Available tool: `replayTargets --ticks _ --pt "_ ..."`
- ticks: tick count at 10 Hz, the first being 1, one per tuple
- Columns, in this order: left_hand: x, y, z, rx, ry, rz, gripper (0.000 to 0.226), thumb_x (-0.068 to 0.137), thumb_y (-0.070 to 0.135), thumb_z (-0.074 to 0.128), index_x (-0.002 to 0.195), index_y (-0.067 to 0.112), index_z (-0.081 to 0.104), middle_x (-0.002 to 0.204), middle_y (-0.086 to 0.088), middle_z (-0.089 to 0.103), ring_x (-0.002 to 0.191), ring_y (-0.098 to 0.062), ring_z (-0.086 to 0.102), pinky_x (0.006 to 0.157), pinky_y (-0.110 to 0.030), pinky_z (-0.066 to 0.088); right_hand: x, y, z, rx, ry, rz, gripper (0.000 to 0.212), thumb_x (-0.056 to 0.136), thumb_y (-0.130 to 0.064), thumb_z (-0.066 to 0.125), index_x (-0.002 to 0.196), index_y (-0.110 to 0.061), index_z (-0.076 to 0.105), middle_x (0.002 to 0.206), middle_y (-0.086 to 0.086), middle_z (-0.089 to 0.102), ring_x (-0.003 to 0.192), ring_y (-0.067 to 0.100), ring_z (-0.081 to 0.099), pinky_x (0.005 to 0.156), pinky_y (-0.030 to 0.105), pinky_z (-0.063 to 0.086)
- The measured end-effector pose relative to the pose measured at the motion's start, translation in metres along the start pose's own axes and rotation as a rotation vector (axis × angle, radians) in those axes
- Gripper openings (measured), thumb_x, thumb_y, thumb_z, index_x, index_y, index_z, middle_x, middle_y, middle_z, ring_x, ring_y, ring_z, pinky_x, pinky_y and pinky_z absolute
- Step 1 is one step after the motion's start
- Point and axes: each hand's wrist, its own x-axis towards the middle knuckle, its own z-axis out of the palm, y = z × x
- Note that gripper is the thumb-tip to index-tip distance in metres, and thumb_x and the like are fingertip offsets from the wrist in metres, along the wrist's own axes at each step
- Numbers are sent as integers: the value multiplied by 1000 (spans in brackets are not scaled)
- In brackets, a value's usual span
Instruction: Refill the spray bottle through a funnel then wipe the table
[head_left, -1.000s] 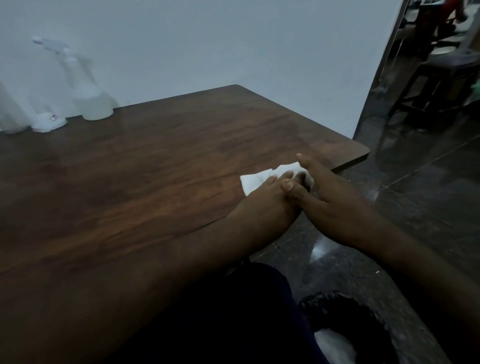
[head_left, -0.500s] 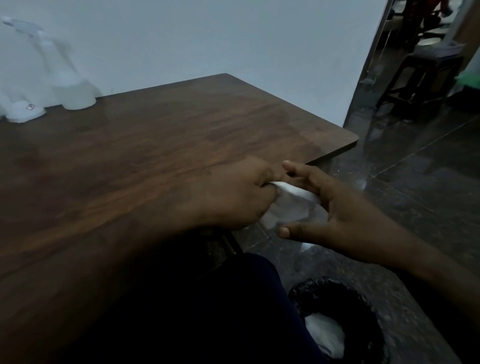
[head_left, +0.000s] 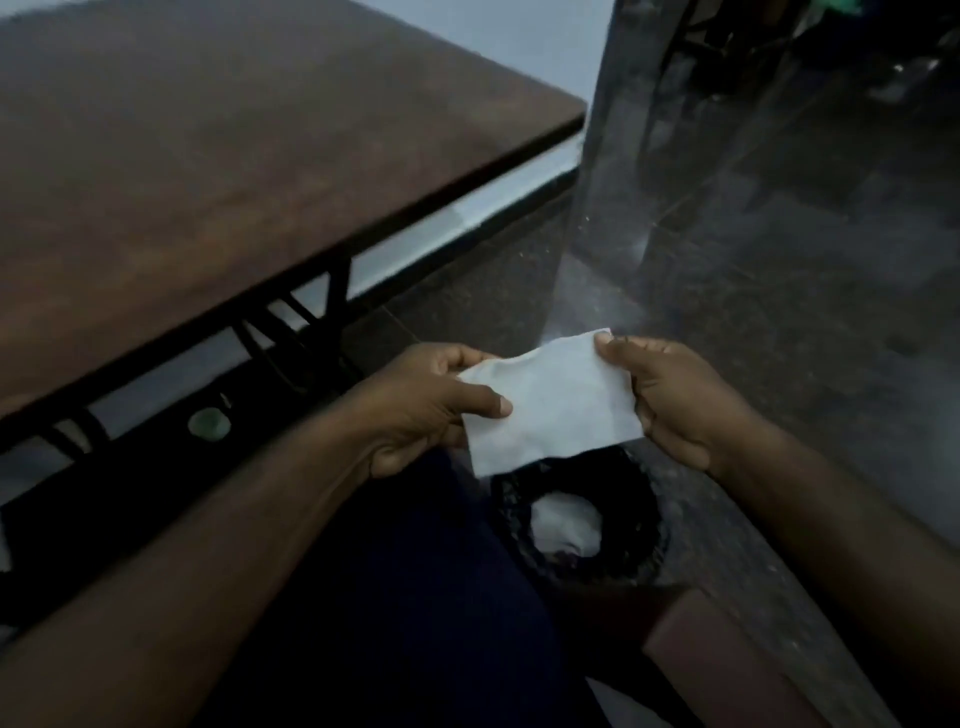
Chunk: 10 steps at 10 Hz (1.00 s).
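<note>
Tissue hangs flat between both hands, off the table and just above the black bin on the floor: the left hand pinches its left edge, thumb on top, and the right hand pinches its upper right corner. The step is probably disposal, so fold the used side inward and let go low over the bin's mouth, lest the sheet drift onto the floor.

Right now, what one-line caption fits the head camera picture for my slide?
The left hand and right hand hold a white wipe over a black-lined bin beside the wooden table.
</note>
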Motion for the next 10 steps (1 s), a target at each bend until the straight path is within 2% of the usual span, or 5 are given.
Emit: replayTargets --ticks 3,4,5,8,10 --pt "139 -81 73 344 166 -167 14 85 -3 47 86 -2 62 83 -20 59 78 -34 64 51 -35 49 46 110 -89 -121 169 146 23 89 -8 69 110 0 71 104 19 74 94 33 71 83 43 59" --pt "170 -114 92 451 150 -298 29 86 -3 45 112 -8 57 101 -26 60 86 -42 65 45 -33 50 61 155 -108 -181 233 208 21 85 -11 71 104 -4 74 102 17 75 95 35 71 88 49 57" --pt "190 -137 103 580 122 -386 32 90 2 47 120 -6 54 109 -32 59 82 -43 66 58 -49 57 71 192 -121 -199 257 261 26 81 -17 71 104 -7 74 99 13 76 92 32 72 86 49 58" --pt "211 -147 89 864 82 -401 43 92 22 59 126 -4 54 131 -23 54 117 -35 54 89 -33 45 97 258 -133 -440 353 456 40 84 -22 72 56 -21 43 57 2 42 55 17 43 50 24 31" --pt "207 -135 85 912 111 -393 40 92 22 59 124 -1 52 128 -22 54 114 -35 55 77 -30 42 106 250 -113 -742 214 402 26 90 -31 65 79 -8 61 73 12 56 73 24 57 59 28 36"
